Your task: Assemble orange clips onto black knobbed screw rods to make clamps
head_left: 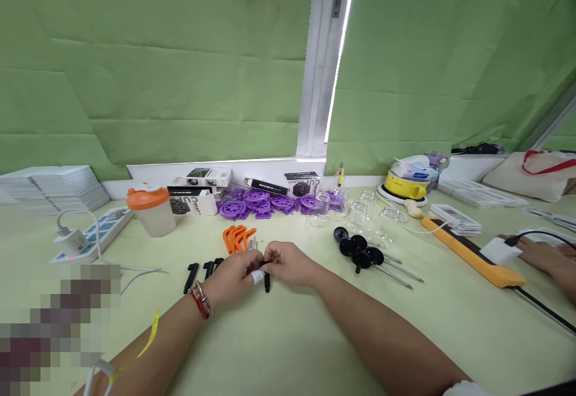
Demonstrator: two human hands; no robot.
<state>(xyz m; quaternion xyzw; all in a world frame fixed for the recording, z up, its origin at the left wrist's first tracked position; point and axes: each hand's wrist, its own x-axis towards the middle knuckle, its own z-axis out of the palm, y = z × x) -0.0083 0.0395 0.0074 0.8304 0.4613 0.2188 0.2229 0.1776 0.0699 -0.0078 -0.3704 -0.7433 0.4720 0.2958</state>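
Head view: both hands meet at table centre over a small black clip part [266,277]. Left hand [234,276], fingers curled, pinches the part's upper end, where a white bit shows at the fingertips. Right hand [290,264] pinches the same part from the other side, fingers pressed close. The part hangs upright, its lower end just above the pale green table [288,336].

Step in hand, as judged: fitting or seating 2 small pieces together. The next move would call for a steady opposed pinch and alignment of the pieces; the joint itself is hidden by the fingers.

Nearby: more black clips [202,271] left of the hands, orange clips [237,237] just behind, purple wheels [256,202] further back, black-knobbed pins [366,257] to the right.

Writing: boxes [198,195] by the wall carry print; only "CUP HOLDER" partly reads, uncertain. Another person's hand [546,258] rests at far right.
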